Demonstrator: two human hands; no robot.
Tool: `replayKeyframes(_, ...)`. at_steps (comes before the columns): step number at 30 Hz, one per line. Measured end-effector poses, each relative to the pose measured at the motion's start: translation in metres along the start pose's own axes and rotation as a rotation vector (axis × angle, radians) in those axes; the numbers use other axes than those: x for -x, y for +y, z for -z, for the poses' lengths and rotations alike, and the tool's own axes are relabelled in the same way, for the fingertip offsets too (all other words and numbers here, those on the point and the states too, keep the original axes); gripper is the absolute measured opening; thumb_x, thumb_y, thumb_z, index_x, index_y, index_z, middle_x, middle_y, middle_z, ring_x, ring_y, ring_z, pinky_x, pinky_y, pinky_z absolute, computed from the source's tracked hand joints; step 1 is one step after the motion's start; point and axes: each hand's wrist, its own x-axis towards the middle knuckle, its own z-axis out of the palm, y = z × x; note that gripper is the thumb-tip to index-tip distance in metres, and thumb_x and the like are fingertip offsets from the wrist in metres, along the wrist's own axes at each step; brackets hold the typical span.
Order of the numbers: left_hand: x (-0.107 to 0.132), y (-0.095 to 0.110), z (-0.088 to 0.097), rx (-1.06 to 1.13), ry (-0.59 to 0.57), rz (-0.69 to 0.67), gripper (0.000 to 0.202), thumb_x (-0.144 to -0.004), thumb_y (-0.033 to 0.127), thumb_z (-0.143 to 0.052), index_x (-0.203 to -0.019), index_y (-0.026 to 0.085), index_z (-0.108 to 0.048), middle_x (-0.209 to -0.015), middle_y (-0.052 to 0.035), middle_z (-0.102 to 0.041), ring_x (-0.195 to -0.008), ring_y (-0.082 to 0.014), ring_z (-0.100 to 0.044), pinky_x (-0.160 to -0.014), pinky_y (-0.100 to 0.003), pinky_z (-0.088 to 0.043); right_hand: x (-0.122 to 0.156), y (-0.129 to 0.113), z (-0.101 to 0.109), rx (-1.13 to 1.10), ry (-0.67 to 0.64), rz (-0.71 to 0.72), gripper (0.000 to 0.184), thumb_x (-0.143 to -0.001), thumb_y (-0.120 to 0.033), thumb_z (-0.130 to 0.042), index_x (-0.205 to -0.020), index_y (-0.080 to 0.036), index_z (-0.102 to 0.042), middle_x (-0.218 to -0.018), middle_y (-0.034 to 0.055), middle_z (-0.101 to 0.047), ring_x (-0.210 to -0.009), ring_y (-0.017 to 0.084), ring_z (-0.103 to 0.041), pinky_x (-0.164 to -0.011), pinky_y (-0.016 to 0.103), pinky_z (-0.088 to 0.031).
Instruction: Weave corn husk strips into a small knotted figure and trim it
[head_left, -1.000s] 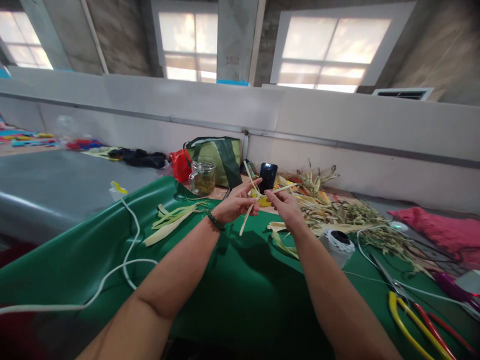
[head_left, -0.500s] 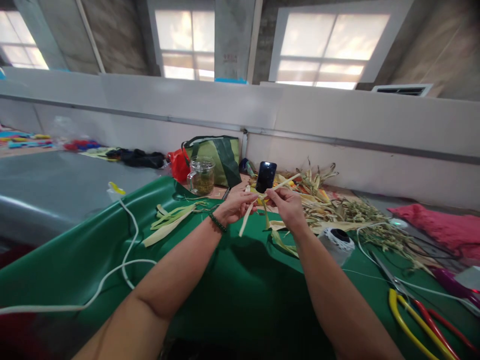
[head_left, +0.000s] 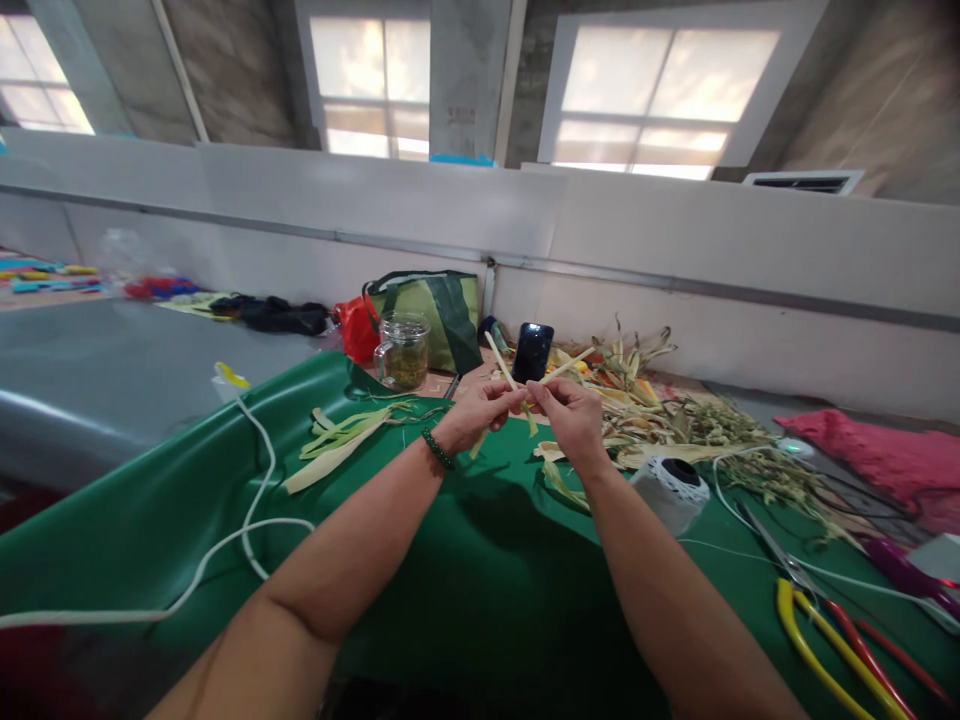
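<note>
My left hand (head_left: 481, 412), with a dark green bead bracelet (head_left: 438, 448) at the wrist, pinches pale corn husk strips (head_left: 498, 357). One strip sticks up from its fingertips, and another end hangs below. Close beside it, my right hand (head_left: 568, 410) pinches the same husk piece, with a strip (head_left: 571, 364) slanting up to the right. The fingertips almost meet where the strips cross; that joint is mostly hidden. Loose husk leaves (head_left: 337, 462) lie on the green sheet to the left, and another husk (head_left: 562, 484) lies under my right wrist.
A phone (head_left: 533, 350) stands behind my hands, with a glass mug (head_left: 403, 352) and green bag (head_left: 442, 310) to its left. Dried husks (head_left: 630, 415) pile up at right. Nearer are a thread spool (head_left: 671, 490) and scissors (head_left: 802, 580). A white cable (head_left: 259, 440) crosses the left side.
The husk strip at my left hand has swung from hanging down to pointing up. My left fingers have closed in nearer to my right fingertips.
</note>
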Motion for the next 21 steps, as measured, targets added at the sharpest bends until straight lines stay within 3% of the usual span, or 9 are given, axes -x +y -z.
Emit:
replayKeyframes(6,0.001,-0.001,0.001,-0.225,-0.052,-0.043,0.047,-0.064,0.056,-0.071,-0.070,0.009,-0.068,-0.053,0.0036,-0.050,-0.044,-0.0032,-0.031,-0.043,-0.020,-0.023,-0.001,0.002,0.000,0.071,0.000,0.009,0.027,-0.073,-0.041,-0.065,-0.057,-0.019,-0.070,-0.055,0.0014,-0.065,-0.052,0.014,-0.055,-0.053,0.026,-0.041)
replayKeyframes(11,0.000,-0.004,0.002,-0.242,-0.033,-0.087,0.043,-0.066,0.052,-0.070,-0.070,0.010,-0.069,-0.052,0.0027,-0.051,-0.045,-0.0047,-0.040,-0.044,-0.020,-0.030,-0.004,0.002,0.003,-0.001,-0.048,-0.066,0.030,-0.069,-0.043,-0.065,-0.052,-0.018,-0.068,-0.049,0.0002,-0.059,-0.049,0.013,-0.050,-0.049,0.025,-0.036)
replayKeyframes(15,0.002,-0.001,0.002,-0.170,-0.064,-0.056,0.040,-0.065,0.050,-0.072,-0.071,0.011,-0.070,-0.064,-0.0012,-0.063,-0.045,-0.0040,-0.045,-0.044,-0.018,-0.034,-0.006,0.000,0.005,-0.012,-0.043,-0.102,0.034,-0.067,-0.044,-0.065,-0.047,-0.018,-0.062,-0.044,-0.0015,-0.052,-0.045,0.010,-0.042,-0.047,0.025,-0.031)
replayKeyframes(21,0.000,-0.003,0.005,-0.111,-0.144,0.084,0.039,-0.060,0.048,-0.079,-0.068,0.011,-0.069,-0.062,-0.0022,-0.063,-0.049,-0.0055,-0.051,-0.047,-0.017,-0.038,-0.011,0.006,0.012,-0.002,-0.134,-0.258,0.044,-0.064,-0.056,-0.065,-0.045,-0.017,-0.058,-0.041,-0.0015,-0.048,-0.041,0.009,-0.038,-0.043,0.025,-0.028)
